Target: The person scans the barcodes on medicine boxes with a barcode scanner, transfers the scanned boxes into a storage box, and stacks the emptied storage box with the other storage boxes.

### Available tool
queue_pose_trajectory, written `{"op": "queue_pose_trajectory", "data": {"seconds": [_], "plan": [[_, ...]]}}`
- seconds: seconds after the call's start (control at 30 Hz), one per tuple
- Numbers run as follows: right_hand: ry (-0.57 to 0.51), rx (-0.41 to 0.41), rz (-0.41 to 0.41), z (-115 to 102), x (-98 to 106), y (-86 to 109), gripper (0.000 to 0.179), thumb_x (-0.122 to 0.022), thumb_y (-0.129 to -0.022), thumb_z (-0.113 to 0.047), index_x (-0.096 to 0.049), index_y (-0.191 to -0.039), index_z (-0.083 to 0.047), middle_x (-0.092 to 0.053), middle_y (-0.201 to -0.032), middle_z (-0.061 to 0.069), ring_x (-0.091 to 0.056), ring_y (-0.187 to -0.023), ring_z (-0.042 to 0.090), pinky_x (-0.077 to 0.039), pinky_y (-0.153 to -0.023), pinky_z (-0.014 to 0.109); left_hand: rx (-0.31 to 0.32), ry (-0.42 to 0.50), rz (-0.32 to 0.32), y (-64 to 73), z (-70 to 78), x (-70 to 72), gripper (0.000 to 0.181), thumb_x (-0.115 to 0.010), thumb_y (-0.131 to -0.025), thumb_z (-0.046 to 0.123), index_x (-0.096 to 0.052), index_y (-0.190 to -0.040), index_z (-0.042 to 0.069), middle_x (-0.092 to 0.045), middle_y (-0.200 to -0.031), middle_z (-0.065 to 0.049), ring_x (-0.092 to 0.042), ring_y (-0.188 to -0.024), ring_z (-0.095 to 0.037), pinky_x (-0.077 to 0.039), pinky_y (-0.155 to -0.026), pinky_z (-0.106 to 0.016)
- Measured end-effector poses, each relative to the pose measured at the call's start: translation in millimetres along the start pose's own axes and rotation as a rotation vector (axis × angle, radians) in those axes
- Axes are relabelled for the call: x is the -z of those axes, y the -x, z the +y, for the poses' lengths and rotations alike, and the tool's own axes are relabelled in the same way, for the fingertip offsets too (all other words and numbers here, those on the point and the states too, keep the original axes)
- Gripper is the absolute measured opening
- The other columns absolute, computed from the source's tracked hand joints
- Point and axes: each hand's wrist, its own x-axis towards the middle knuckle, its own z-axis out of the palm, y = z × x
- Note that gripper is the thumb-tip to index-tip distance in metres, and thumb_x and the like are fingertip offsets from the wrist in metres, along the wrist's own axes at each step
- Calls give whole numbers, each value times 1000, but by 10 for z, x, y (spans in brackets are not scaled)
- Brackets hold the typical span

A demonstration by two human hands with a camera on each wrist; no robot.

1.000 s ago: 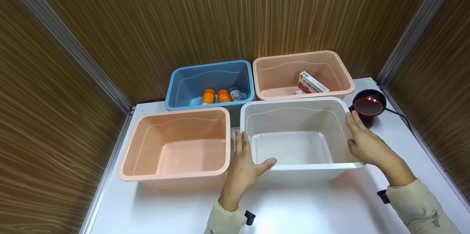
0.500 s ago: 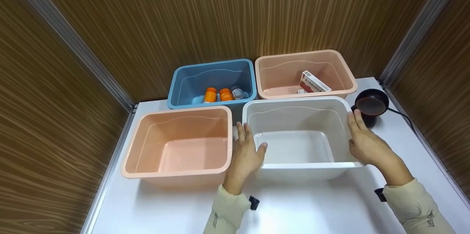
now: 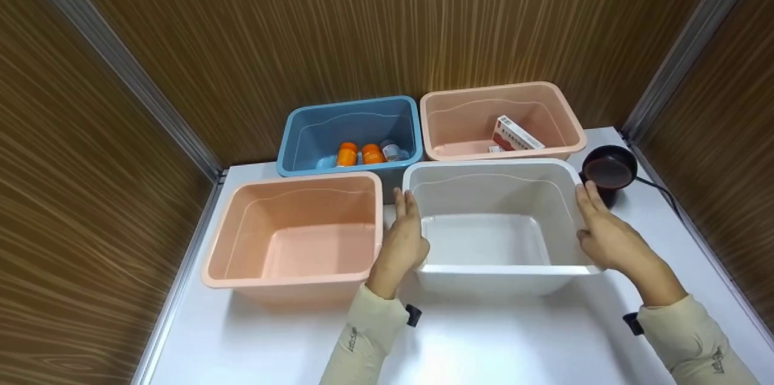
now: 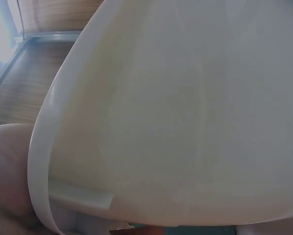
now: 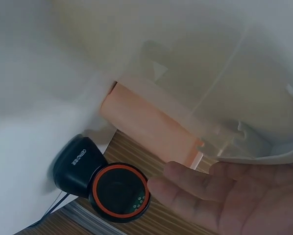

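Observation:
A white plastic bin (image 3: 502, 281) stands between my two hands. My left hand (image 3: 399, 247) lies along its left rim, with two fingers extended forward and the thumb close to the near corner. On the opposite side my right hand (image 3: 611, 237) touches the right rim, fingers straight. The left wrist view is mostly filled by the bin's outer wall (image 4: 151, 107). In the right wrist view, straight fingers (image 5: 185, 191) lie beneath the bin's rim, near a black scanner (image 5: 119, 192) with an orange ring.
A peach bin (image 3: 290, 281) stands left, close to my left hand. Behind are a blue bin (image 3: 289, 143) with orange-capped bottles (image 3: 347, 154) and another peach bin (image 3: 459, 98) holding a white-and-red box (image 3: 517, 134). The scanner's cable (image 3: 662, 193) runs along the right.
My left hand has slid forward along the white bin's rim and its thumb has drawn in. The bin has shifted slightly right. The scanner's red light has gone dark.

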Motion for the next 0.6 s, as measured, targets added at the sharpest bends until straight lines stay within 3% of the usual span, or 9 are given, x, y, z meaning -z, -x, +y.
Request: {"op": "queue_pose_trajectory", "data": {"seconds": [0.07, 0.17, 0.3, 0.5, 0.6], "plan": [[-11, 0, 2, 4, -1, 54, 80, -52, -94, -1, -3, -156, 11, 7, -160, 35, -28, -134, 62, -31, -101, 71, -1, -4, -26, 12, 31, 33, 86, -61, -89, -8, -12, -160, -2, 1, -167, -22, -63, -102, -28, -51, -65, -23], [-25, -4, 9, -43, 24, 154, 78, -51, -95, 0, -2, -156, 11, 8, -160, 34, -24, -135, 63, -28, -102, 73, 2, 0, -68, 64, 79, 114, 87, -62, -91, -9, -11, -161, 0, 5, -168, -18, -58, -118, -26, -54, -77, -20], [-15, 18, 44, -164, 114, 278, 78, -51, -94, 1, -5, -156, 11, 5, -161, 33, -23, -136, 63, -28, -102, 75, 1, 5, -94, 172, 122, 248, 90, -62, -91, -11, -9, -162, 4, 11, -168, -13, -52, -129, -25, -51, -97, -28], [37, 42, 77, -354, 291, 403, 79, -54, -94, 0, -7, -157, 9, 2, -162, 30, -24, -137, 61, -30, -100, 76, -16, 2, -93, 329, 175, 464, 90, -57, -89, -14, -8, -161, 5, 15, -167, -8, -39, -142, -28, -48, -101, -36], [59, 43, 80, -430, 388, 457, 79, -53, -95, -1, -7, -157, 8, 2, -163, 30, -22, -139, 60, -30, -99, 77, -27, 4, -101, 373, 210, 564, 89, -57, -90, -14, -8, -161, 5, 15, -167, -7, -30, -147, -29, -42, -108, -39]]}}
